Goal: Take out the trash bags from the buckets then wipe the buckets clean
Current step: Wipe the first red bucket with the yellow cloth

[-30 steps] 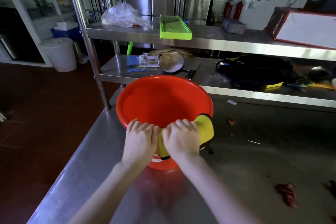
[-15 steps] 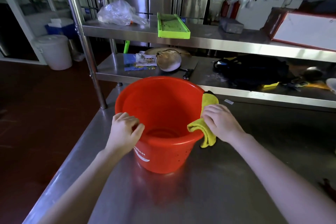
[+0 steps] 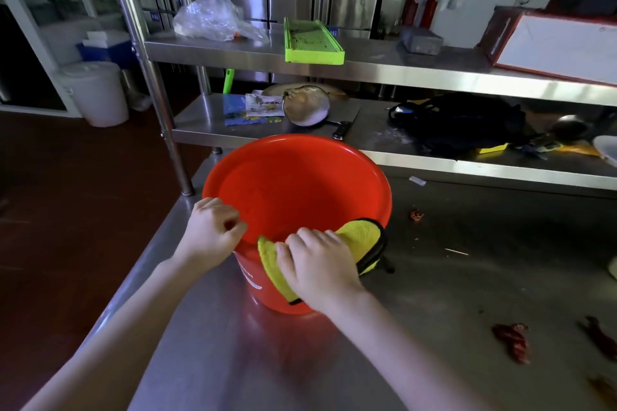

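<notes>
- The steel table (image 3: 467, 294) took up the lower part of the view, with steel shelves (image 3: 400, 72) standing along its far edge.
- The red bucket (image 3: 300, 183) stood upright on the table near its left edge, mouth open to the camera. No bag showed inside it, so the bag-removal step looked done for this one and the wiping step was in hand.
- A crumpled clear plastic bag (image 3: 210, 18) lay on the upper shelf; whether it came from a bucket could not be told.
- The right hand (image 3: 317, 264) lay on the near rim, fingers curled over the yellow cloth (image 3: 362, 233) and pressing it onto the rim.
- The left hand (image 3: 208, 230) gripped the rim just to the left of the cloth, fingers hooked over the edge, steadying the bucket.
- The cloth was draped across the rim, part hanging inside and part outside down the wall.
- Red scraps (image 3: 510, 340) lay on the table well to the right, apart from the bucket.
- The next move probably called for sliding the cloth on round the rim and down the inner wall while the left hand kept the light bucket from turning or tipping.
</notes>
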A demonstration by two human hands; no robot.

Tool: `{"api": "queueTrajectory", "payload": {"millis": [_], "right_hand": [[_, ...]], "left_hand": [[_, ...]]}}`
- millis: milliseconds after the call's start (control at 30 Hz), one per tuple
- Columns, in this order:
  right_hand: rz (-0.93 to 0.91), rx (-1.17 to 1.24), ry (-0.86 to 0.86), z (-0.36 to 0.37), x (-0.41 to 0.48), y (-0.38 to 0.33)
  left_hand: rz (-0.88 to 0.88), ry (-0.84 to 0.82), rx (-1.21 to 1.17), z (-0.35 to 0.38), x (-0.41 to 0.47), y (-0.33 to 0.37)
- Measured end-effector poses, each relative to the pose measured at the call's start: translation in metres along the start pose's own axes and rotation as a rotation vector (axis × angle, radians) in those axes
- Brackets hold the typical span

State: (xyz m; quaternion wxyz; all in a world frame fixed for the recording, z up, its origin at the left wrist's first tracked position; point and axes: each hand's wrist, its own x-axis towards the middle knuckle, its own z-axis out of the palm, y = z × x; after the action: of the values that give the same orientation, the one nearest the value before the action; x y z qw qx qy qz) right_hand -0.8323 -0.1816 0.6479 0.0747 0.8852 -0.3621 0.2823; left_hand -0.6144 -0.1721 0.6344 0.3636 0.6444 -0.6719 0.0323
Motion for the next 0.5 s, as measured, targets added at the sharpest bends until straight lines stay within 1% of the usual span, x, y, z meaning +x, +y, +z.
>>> {"api": "queueTrajectory", "payload": {"millis": [100, 233, 300, 400, 433, 500], "right_hand": [[-0.053, 0.046, -0.060, -0.012, -0.003, 0.048], [-0.015, 0.120, -0.241, -0.024, 0.005, 0.120], [0.035, 0.121, -0.190, -0.017, 0.010, 0.120], [0.144, 0.078, -0.016, -0.003, 0.007, 0.082], [0.172, 0.053, 0.036, 0.001, 0.004, 0.066], [0.211, 0.011, 0.097, 0.007, 0.004, 0.031]], "left_hand": [[-0.004, -0.004, -0.034, 0.000, -0.003, -0.001], [0.019, -0.037, -0.046, -0.005, 0.000, -0.001], [-0.008, -0.054, -0.048, -0.005, 0.003, -0.005], [-0.157, -0.058, -0.085, -0.015, 0.011, -0.021], [-0.193, -0.046, -0.069, -0.020, 0.013, -0.025], [-0.188, 0.013, 0.025, -0.024, 0.015, -0.021]]}}
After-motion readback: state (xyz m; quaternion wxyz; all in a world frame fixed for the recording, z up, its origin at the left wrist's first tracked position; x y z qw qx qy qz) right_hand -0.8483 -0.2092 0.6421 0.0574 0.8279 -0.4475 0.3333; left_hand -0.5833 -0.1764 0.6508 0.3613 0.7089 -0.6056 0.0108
